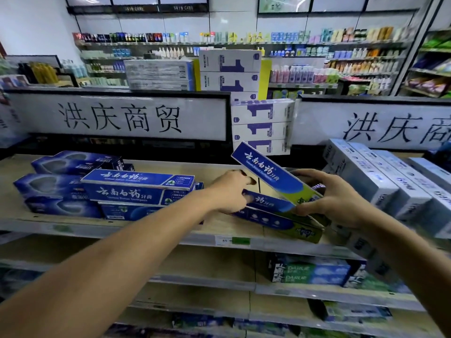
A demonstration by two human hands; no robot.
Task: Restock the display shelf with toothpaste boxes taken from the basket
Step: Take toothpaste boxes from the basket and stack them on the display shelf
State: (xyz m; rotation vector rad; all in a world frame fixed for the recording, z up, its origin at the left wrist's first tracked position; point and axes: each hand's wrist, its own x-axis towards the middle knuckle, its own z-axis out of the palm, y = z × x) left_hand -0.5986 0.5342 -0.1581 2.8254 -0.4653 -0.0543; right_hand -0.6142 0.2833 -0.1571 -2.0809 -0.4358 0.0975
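Note:
My right hand (334, 198) grips the near end of a blue and green toothpaste box (268, 172), tilted with its far end raised above the display shelf (170, 230). Under it lie two more blue and green boxes (278, 220), stacked on the shelf. My left hand (231, 191) rests on the upper one of that stack, fingers curled against its blue face. To the left stands a pile of blue toothpaste boxes (139, 189). The basket is not in view.
Pale blue-white boxes (380, 181) lean in a row at the shelf's right. White and purple boxes (261, 128) hang stacked behind, between two white signs. Lower shelves hold green and blue boxes (310, 269). A price tag (231, 240) sits on the shelf edge.

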